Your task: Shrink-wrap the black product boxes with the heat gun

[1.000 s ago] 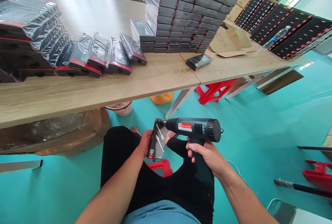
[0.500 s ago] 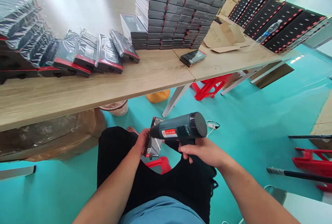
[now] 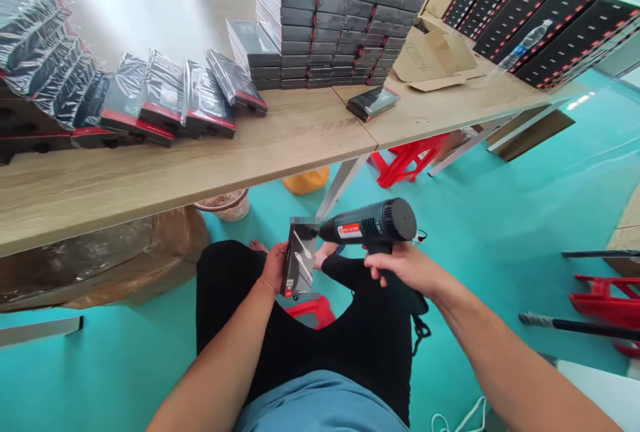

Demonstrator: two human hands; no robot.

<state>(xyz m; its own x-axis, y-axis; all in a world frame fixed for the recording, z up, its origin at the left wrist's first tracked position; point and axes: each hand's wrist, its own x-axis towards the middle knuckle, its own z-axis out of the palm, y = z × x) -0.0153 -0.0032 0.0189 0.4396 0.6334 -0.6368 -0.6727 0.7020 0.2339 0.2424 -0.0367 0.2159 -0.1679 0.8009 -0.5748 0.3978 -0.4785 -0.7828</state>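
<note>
My left hand (image 3: 275,268) is closed on the left edge of a black retail box (image 3: 301,265) with a pale cable-like picture on its face. The box is held above my lap, beyond the table's front edge. In my right hand (image 3: 400,264) is a dark green heat gun (image 3: 373,224), gripped by its handle. Its nozzle points left, at the upper right part of the box; whether the two touch I cannot tell. Film-wrapped boxes (image 3: 210,102) lie in a leaning row on the table (image 3: 295,135).
A tall stack of black boxes (image 3: 340,25) stands on the table, with a single box (image 3: 373,103) in front. Flattened cardboard (image 3: 435,62) and a plastic bottle (image 3: 527,44) are further right. Below are a basket (image 3: 230,207), red stools (image 3: 407,159) and a large carton (image 3: 165,255).
The heat gun has moved right and slightly up, so its nozzle has gone from the box's left side to its right side. More of the box's face shows. My left hand keeps its hold.
</note>
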